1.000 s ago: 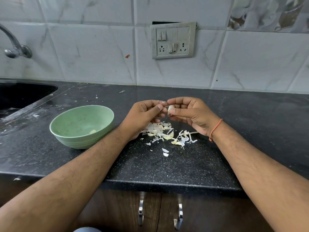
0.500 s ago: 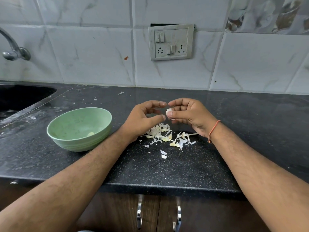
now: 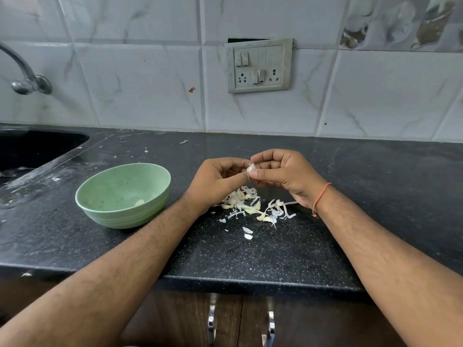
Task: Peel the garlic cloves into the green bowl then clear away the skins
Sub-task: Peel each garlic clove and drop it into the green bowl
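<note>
One clove [image 3: 250,168] sits pinched between both hands above the counter [image 3: 375,186], pale white with papery skin on it, only a small part showing between the fingertips. The right hand [image 3: 285,175] grasps it, thumb stretched along the underside and forefinger curled over the top, the other fingers folded into the palm. The left hand [image 3: 216,180] meets it from the other side, thumb tip and curled fingers touching the same clove, palm turned toward the right hand. Both forearms come in from the lower corners and meet in the middle; the right wrist carries an orange thread [image 3: 321,199].

Directly under the hands lies a heap of skins [image 3: 253,206], white and yellowish shreds mixed with a few cloves, spread loosely on the dark speckled counter. Two small flakes [image 3: 247,233] lie apart from the heap, nearer the counter's front edge.

The bowl [image 3: 117,216] stands upright to the left of the left wrist, near it but not touching, pale green with ridged sides. One peeled, yellowish clove [image 3: 139,202] rests inside, low on the near right wall.

A black sink [image 3: 32,149] is set into the counter at far left, with a metal tap [image 3: 25,76] on the tiled wall above it. A switch plate [image 3: 259,65] is fixed to the wall behind the hands.
</note>
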